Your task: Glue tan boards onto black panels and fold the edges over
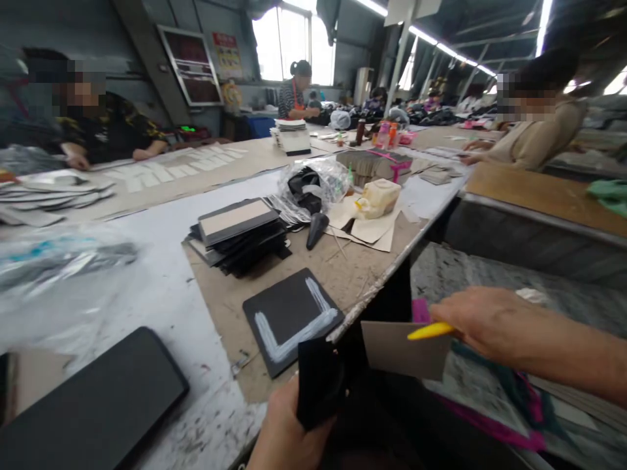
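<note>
My left hand (294, 424) is closed round a small black piece of material (321, 385) at the table's front edge. My right hand (473, 320) is closed on a yellow pointed stick-like tool (431, 330), out past the edge. Just below it is a grey-brown flat board (404, 356); whether the hand also grips this I cannot tell. Between the hands and the stacks lies a black panel (289, 313) with whitish paste brushed along three sides. Behind it stands a stack of black panels (240, 228), a light strip on its top one.
A black cone-shaped nozzle (318, 228), a yellowed plastic container (379, 198) and a plastic bag of black pieces (313, 186) sit beyond the panel. At left lies a large black slab (98, 405). Several people work around the tables. Grey sheets (441, 274) lie below at right.
</note>
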Demonstrator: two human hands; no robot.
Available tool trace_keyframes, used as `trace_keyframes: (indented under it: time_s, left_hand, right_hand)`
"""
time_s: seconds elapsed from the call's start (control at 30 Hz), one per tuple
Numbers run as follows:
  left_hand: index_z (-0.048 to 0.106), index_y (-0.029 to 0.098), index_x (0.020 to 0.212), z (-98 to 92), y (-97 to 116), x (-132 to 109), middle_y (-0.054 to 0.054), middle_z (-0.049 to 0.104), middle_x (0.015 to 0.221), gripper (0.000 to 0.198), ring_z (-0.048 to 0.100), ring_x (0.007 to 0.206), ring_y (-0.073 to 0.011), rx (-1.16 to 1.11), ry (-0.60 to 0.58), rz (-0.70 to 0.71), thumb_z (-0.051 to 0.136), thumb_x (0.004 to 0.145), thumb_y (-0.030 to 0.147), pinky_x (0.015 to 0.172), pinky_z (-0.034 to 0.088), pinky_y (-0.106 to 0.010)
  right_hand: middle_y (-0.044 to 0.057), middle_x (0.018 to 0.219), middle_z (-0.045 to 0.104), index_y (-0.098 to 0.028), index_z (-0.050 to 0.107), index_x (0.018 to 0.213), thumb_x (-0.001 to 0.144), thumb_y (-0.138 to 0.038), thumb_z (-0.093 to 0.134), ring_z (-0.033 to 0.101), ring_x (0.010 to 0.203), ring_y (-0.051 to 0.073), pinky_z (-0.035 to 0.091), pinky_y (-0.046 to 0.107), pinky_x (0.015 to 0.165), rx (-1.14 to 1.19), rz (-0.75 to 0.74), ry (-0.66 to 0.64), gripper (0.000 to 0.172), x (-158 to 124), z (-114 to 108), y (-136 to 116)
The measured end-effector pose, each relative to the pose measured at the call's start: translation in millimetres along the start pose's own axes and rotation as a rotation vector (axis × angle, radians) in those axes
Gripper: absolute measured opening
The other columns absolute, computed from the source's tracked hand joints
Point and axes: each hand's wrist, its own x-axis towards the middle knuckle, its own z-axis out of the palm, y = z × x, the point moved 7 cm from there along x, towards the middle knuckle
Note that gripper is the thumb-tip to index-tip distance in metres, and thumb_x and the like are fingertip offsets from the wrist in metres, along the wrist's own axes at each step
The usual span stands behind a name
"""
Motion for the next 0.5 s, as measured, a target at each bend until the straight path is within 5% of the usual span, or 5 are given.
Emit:
trace_keyframes:
  time_s: [0.13, 0.23, 0.37, 0.5]
  left_hand:
    - [0.068, 0.022, 0.093, -5.8, -0.7, -7.5, -0.003, 0.07, 0.082, 0.032, 0.063, 0.073, -0.0185, 0.205, -0.175, 0.122, 0.054, 0.066, 0.012, 0.066, 0.047, -0.023]
    - [0.066, 0.021, 0.075, -13.5, -14.9, -17.7, -0.002, 0.068, 0.071, 0.031, 0.06, 0.066, -0.0158, 0.342, -0.24, 0.122, 0.048, 0.058, 0.003, 0.058, 0.041, -0.021]
    - [0.062, 0.019, 0.065, -26.4, -35.0, -27.6, 0.001, 0.062, 0.061, 0.02, 0.054, 0.057, -0.0129, 0.286, -0.205, 0.051, 0.047, 0.058, 0.007, 0.052, 0.035, -0.021]
    - [0.06, 0.017, 0.061, -34.0, -54.1, -31.3, 0.001, 0.059, 0.058, 0.015, 0.049, 0.056, -0.0121, 0.186, -0.158, -0.058, 0.048, 0.058, 0.008, 0.052, 0.032, -0.021]
  right_hand:
    - [-0.002, 0.058, 0.056, -0.023, 0.055, 0.067, 0.066, -0.01, 0.054, 0.047, 0.05, 0.015, 0.027, 0.03, 0.053, -0.011, -0.488, 0.06, 0.013, 21.3, -15.8, -110.6]
    - [-0.001, 0.057, 0.054, -0.02, 0.051, 0.065, 0.068, -0.012, 0.054, 0.045, 0.049, 0.014, 0.025, 0.03, 0.052, -0.019, -0.634, 0.117, 0.009, 31.6, -22.6, -154.8]
    - [0.0, 0.058, 0.057, -0.018, 0.052, 0.065, 0.071, -0.01, 0.052, 0.047, 0.05, 0.013, 0.026, 0.029, 0.052, -0.035, -0.674, 0.147, 0.009, 51.2, -26.3, -174.2]
    - [0.002, 0.061, 0.059, -0.017, 0.054, 0.067, 0.075, -0.017, 0.051, 0.049, 0.053, 0.013, 0.027, 0.026, 0.052, 0.021, -0.551, 0.157, 0.009, 77.2, -30.4, -160.2]
